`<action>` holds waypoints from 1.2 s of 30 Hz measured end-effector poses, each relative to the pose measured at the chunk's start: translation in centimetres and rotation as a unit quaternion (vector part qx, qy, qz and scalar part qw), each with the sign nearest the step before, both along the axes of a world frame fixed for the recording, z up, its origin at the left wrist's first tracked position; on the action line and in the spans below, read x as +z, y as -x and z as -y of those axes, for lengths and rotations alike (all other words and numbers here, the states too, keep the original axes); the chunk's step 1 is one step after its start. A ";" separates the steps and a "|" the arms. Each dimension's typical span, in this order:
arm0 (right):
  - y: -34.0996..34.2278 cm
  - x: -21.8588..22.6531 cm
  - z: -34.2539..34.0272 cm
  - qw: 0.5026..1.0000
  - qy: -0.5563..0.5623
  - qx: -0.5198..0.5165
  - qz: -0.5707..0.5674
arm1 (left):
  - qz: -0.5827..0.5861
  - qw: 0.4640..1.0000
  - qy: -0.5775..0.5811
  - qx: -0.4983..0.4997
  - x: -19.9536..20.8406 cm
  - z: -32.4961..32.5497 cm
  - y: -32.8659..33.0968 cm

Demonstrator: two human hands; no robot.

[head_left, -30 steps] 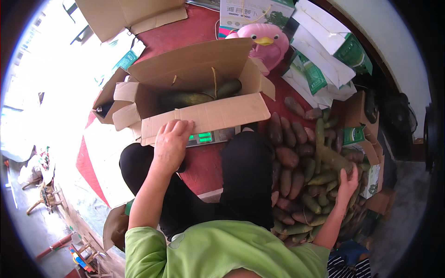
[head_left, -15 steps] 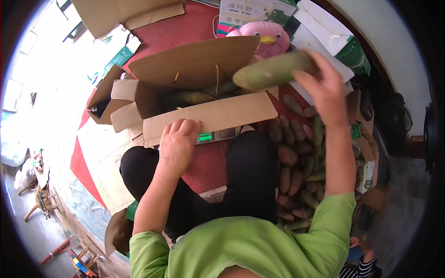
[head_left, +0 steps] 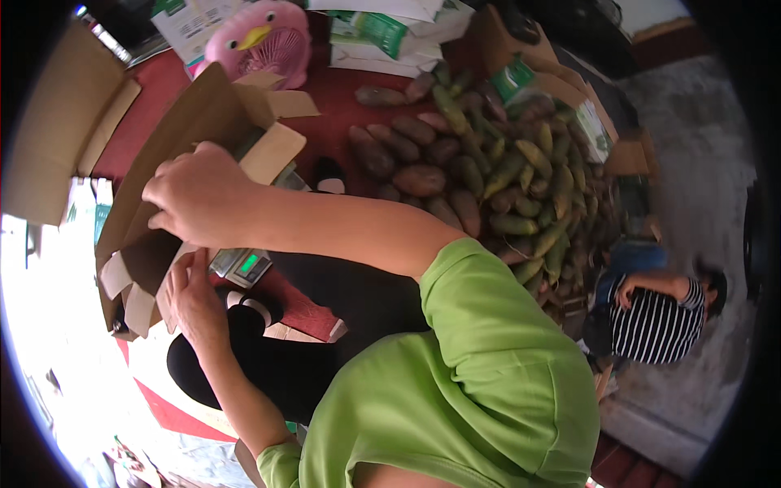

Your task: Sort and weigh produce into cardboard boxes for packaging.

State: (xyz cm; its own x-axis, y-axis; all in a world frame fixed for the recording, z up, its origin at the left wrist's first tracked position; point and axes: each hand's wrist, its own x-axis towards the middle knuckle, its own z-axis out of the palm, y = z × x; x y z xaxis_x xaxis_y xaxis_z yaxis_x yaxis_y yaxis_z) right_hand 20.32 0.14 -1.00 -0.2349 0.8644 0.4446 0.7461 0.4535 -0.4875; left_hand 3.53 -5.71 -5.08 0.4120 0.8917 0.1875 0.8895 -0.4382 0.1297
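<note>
A brown cardboard box [head_left: 154, 106] with raised flaps stands at the left, beside a scale [head_left: 242, 267] with a lit green display. My right hand [head_left: 203, 195] is over the box's opening, its back toward me and its fingers curled. It hides whatever may be in its grasp and most of the box's inside. Lower down, my left hand [head_left: 193, 297] grips the near flap of the box, thumb and fingers at its edge.
A large heap of green and reddish-brown radishes [head_left: 529, 179] spreads at the right. A pink duck-faced fan [head_left: 277, 41] and white cartons [head_left: 386, 53] stand at the back. A person in a striped shirt [head_left: 659, 321] is at the far right.
My view has swung to the right. My right hand, which held a long green radish in the air, has crossed leftward over the box. That radish is out of sight. My left hand stays at the flap.
</note>
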 end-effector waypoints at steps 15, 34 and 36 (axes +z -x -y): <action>-23.0 -21.2 24.6 0.852 0.301 -0.402 -0.146 | 0.079 0.995 -0.052 -0.018 -0.5 0.0 1.4; -37.5 -26.7 23.0 0.753 0.405 -0.434 0.283 | 0.103 0.982 -0.155 0.035 -0.2 -0.6 0.9; -37.9 -27.1 22.1 0.760 0.402 -0.409 0.305 | 0.102 0.983 -0.144 0.058 0.0 -0.4 0.4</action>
